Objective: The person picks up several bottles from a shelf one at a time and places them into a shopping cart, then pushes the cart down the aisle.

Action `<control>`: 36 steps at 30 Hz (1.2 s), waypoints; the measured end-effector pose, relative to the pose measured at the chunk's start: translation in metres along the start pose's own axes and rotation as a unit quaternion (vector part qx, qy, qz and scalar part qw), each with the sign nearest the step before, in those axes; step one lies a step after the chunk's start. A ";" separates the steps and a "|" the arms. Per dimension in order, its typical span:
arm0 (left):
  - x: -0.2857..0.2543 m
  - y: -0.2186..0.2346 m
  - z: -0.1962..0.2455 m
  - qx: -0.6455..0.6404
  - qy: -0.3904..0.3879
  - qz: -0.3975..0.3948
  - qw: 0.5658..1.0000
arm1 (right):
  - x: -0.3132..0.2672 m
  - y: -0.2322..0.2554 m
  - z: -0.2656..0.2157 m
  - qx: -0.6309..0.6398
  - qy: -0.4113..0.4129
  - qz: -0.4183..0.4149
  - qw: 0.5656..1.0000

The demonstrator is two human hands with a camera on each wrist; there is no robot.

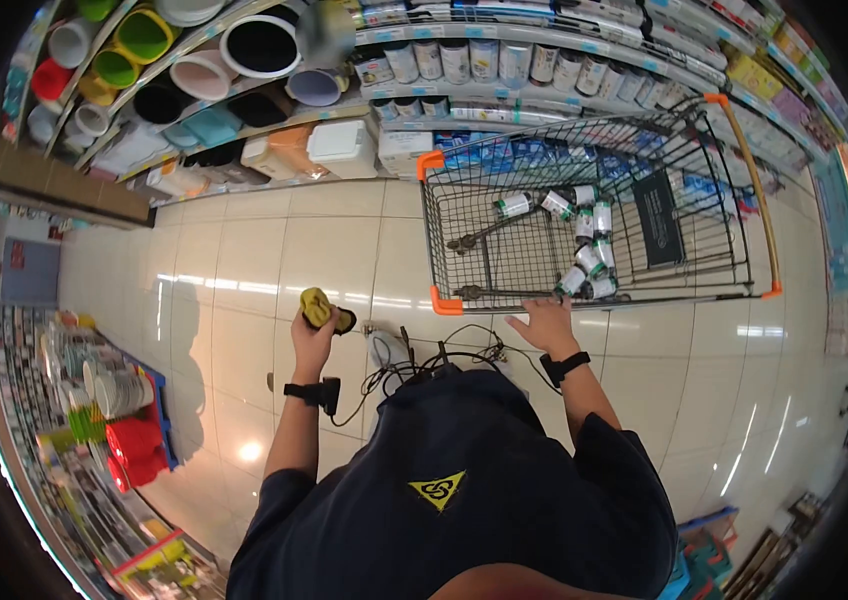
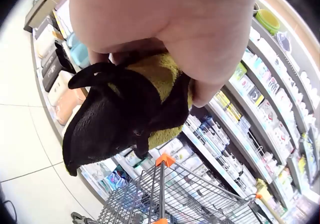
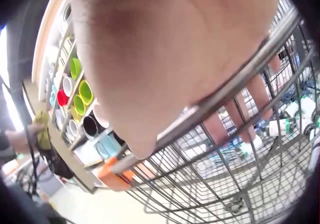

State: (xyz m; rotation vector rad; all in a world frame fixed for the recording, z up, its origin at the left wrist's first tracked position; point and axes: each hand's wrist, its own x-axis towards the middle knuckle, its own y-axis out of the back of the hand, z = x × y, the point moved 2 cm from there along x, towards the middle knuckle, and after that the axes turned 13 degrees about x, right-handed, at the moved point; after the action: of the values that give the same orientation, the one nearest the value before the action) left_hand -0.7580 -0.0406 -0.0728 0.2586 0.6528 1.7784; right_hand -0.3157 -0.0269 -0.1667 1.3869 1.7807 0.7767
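Note:
My left hand [image 1: 312,342] holds a fuzzy yellow-and-black fabric thing [image 1: 315,305] away from my body, left of the cart. In the left wrist view its dark plush side [image 2: 107,119] hangs below the palm, with small black flaps and yellow pile showing. The fingers are partly hidden behind it. My right hand [image 1: 549,325] grips the near top rail [image 3: 200,109] of a wire shopping cart, fingers bent over to the inside and thumb outside. Inside the cart's basket, several white-labelled containers [image 1: 601,218] lie tumbled in a loose cluster.
Shelves of canisters [image 1: 455,62] run behind the cart, and bins [image 1: 260,46] fill the shelves at back left. Orange corner guards [image 1: 447,303] cap the cart. Black cables [image 1: 384,375] hang by my legs. Red goods [image 1: 134,450] stand at left on the tiled floor.

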 end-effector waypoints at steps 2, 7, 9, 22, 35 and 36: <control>0.042 -0.005 -0.010 -0.009 -0.034 -0.032 0.999 | 0.001 -0.004 -0.009 -0.077 -0.021 -0.002 0.997; 0.142 -0.050 -0.027 0.001 -0.134 -0.165 0.977 | -0.014 0.005 -0.018 -0.079 -0.040 0.133 0.987; 0.168 -0.085 -0.027 -0.037 -0.128 -0.194 0.972 | -0.010 0.003 -0.012 -0.076 -0.098 0.129 0.984; 0.257 -0.269 0.024 0.209 -0.334 -0.422 0.816 | -0.042 -0.020 0.007 -0.110 -0.405 0.188 0.888; 0.191 -0.347 0.099 0.237 -0.244 -0.718 0.607 | -0.099 -0.047 0.044 -0.084 -0.498 0.147 0.851; 0.193 -0.362 0.105 0.248 -0.245 -0.703 0.620 | -0.095 -0.082 0.032 -0.062 -0.445 0.203 0.870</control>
State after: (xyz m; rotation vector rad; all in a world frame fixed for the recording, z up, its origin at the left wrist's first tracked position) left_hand -0.4717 0.2362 -0.2164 0.4128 0.6079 -0.0634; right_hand -0.3184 -0.1374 -0.2341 1.6742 0.7203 0.3247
